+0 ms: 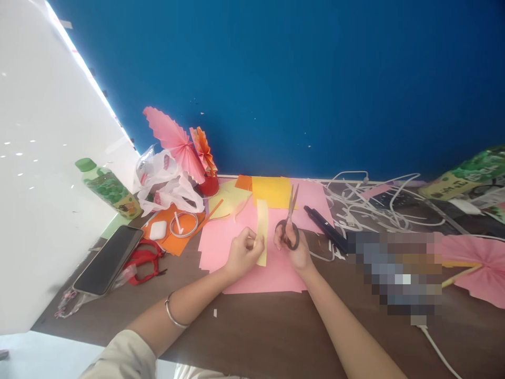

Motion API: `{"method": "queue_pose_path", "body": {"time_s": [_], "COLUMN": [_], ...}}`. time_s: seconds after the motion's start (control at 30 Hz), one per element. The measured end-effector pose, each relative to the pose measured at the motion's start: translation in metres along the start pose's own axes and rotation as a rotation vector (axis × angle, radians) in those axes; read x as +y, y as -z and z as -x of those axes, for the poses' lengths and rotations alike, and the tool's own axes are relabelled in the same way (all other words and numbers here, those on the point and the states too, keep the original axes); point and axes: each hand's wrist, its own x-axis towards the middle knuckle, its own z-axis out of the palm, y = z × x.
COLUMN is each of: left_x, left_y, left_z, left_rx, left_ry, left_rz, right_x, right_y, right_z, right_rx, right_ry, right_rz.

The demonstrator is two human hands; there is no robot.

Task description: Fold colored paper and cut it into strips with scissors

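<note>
My left hand (245, 253) pinches a narrow strip of pale yellow paper (262, 221) near its lower end. The strip stands lengthwise away from me, over pink paper sheets (221, 245). A pair of scissors (292, 210) is in my right hand (299, 251), with fingers at the dark handle loops and the blades pointing up and away. The blades look slightly parted and are apart from the strip. Behind the strip lie a bright yellow sheet (274, 190) and a paler yellow sheet (224, 199).
On the left are a phone (108, 260), a green bottle (108, 187), a red strap (144, 263), a white earbud case (158, 230) and pink folded paper fans (173, 139). Tangled white cables (379, 205), a dark pen-like object (325, 227) and another pink fan (483, 263) lie right. A blue wall stands behind.
</note>
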Motion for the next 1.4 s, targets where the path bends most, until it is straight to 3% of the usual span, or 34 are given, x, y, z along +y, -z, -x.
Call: {"method": "queue_pose_path", "body": {"time_s": [0.2, 0.27, 0.4, 0.53, 0.7, 0.77, 0.87, 1.0, 1.07, 1.27, 1.4], "left_x": [0.001, 0.002, -0.004, -0.013, -0.019, -0.02, -0.021, -0.017, -0.014, -0.013, -0.017], "left_y": [0.011, 0.02, 0.045, 0.061, 0.069, 0.069, 0.066, 0.056, 0.051, 0.044, 0.044], "left_z": [-0.013, -0.023, -0.045, -0.056, -0.059, -0.059, -0.057, -0.049, -0.043, -0.034, -0.035], "left_rx": [0.004, -0.022, 0.094, 0.212, 0.319, 0.312, 0.191, -0.109, -0.164, 0.049, 0.078], "left_ry": [0.012, -0.002, -0.025, -0.112, -0.154, -0.164, -0.245, -0.363, -0.443, -0.543, -0.516], "left_rz": [0.045, 0.046, -0.067, -0.202, -0.255, -0.269, -0.319, -0.408, -0.508, -0.736, -0.772], "right_x": [0.003, 0.001, -0.007, -0.014, -0.014, -0.013, -0.011, -0.007, -0.002, 0.01, 0.002], "right_y": [0.01, 0.017, 0.034, 0.047, 0.055, 0.055, 0.054, 0.058, 0.061, 0.068, 0.072], "right_z": [-0.005, -0.007, -0.009, -0.012, -0.013, -0.013, -0.013, -0.016, -0.018, -0.02, -0.031], "right_rx": [0.039, 0.064, 0.178, 0.213, 0.224, 0.233, 0.245, 0.304, 0.349, 0.43, 0.441], "right_ry": [0.032, 0.033, -0.024, -0.089, -0.095, -0.085, -0.076, -0.074, -0.05, 0.063, 0.073], "right_rz": [0.155, 0.343, 0.877, 1.145, 1.185, 1.167, 1.131, 1.13, 1.135, 1.075, 1.105]}}
